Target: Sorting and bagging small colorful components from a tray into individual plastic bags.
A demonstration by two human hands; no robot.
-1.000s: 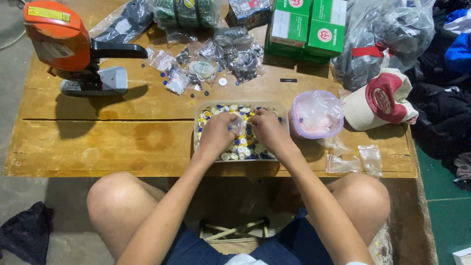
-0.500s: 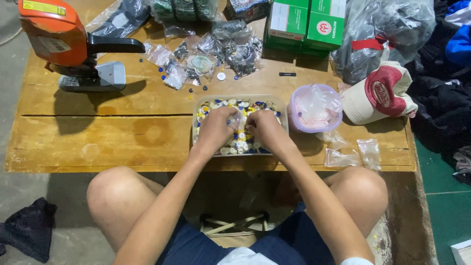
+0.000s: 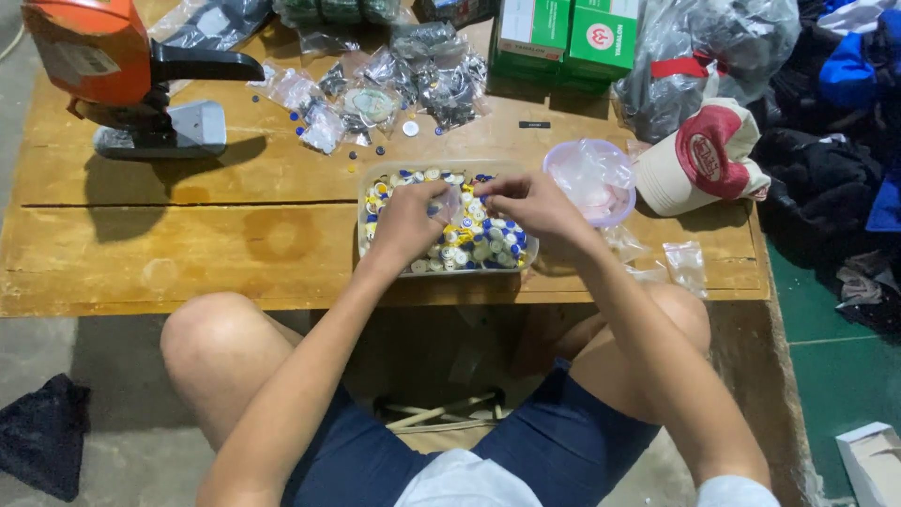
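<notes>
A clear plastic tray of small blue, white and yellow caps is set near the wooden table's front edge. The left hand is curled over the caps, fingers bent down among them; what is pinched cannot be told. A small clear plastic bag is gripped by the right hand. A pink bowl is placed just right of the tray; an orange machine is at the far left corner.

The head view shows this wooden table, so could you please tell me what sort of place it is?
Probably a small home workshop for sorting and packing: a tray of small caps, little plastic bags and an orange bench machine.
</notes>
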